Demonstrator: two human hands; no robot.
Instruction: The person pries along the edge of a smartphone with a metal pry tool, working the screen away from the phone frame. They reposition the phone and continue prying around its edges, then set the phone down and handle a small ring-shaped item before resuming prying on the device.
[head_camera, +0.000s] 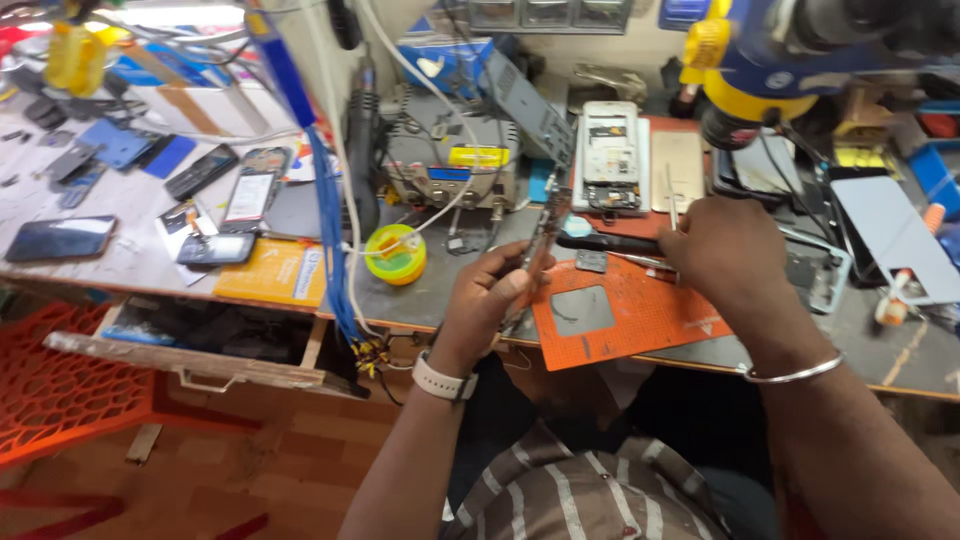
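left hand (487, 300), white band at the wrist, closed around a thin dark phone frame or board strip (540, 235), held upright and tilted over the near edge of the workbench, above the left corner of the orange rubber repair mat (640, 330). right hand (728, 250) closed in a pinch on a slim silver metal tool, likely tweezers (672, 208), tip pointing up and away; thin metal bangle further up that forearm. tool tip not touching the strip in this view, just beside it to the right.

best handled, by judgement, with the strip kept steady against the left thumb and fingers, grip light so the thin part does not flex. better to lower both wrists toward the mat for support rather than work in mid-air. tweezers worth bringing in along the strip's edge, not across its face, to avoid scraping contacts. small parts safer if kept over the mat, since the open wooden drawer (200, 340) sits just below to the left and could swallow anything dropped.

nearby: black-handled tool (610, 243) lying across the mat's far edge, yellow round roll of solder or tape (395, 255) to the left, opened white phone body (610, 155) further back, grey soldering station (450, 160) behind, blue bundled cable (330, 230) hanging across the bench.
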